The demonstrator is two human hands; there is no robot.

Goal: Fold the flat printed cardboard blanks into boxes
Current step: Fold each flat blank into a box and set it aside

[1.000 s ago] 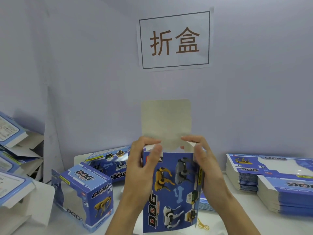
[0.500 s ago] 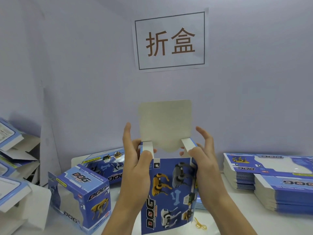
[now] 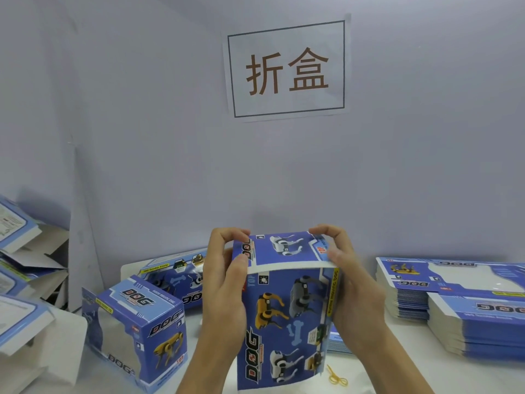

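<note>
Box point(image 3: 287, 317) held upright at lower centre of frame, above the white table point(image 3: 403, 373), both hands on it. Left hand point(image 3: 227, 282) wraps the box's left side, thumb on the front edge, fingers curled over the top-left corner of the lid flap point(image 3: 284, 250). Right hand point(image 3: 345, 275) grips the right side, fingertips pinching the flap's top-right corner, thumb on the flap's front edge. Both forearms rise from bottom of frame.

Print reads "DOG" down the front, "TOP" near the upper left and on the flap; yellow, grey and white robot dogs, blue bone. Wall sign point(image 3: 287, 69) at upper centre reads "折盒".

Versus 0.5 s ago: flap then stood straight up showing its grey inside, fingers spread; now it is folded forward over the opening, printed side up.

Finished box point(image 3: 136, 331) at lower left, another point(image 3: 176, 277) behind it. Stacks of flat blanks point(image 3: 454, 302) at right. Yellow rubber band point(image 3: 336, 378) on table just right of the box.
</note>
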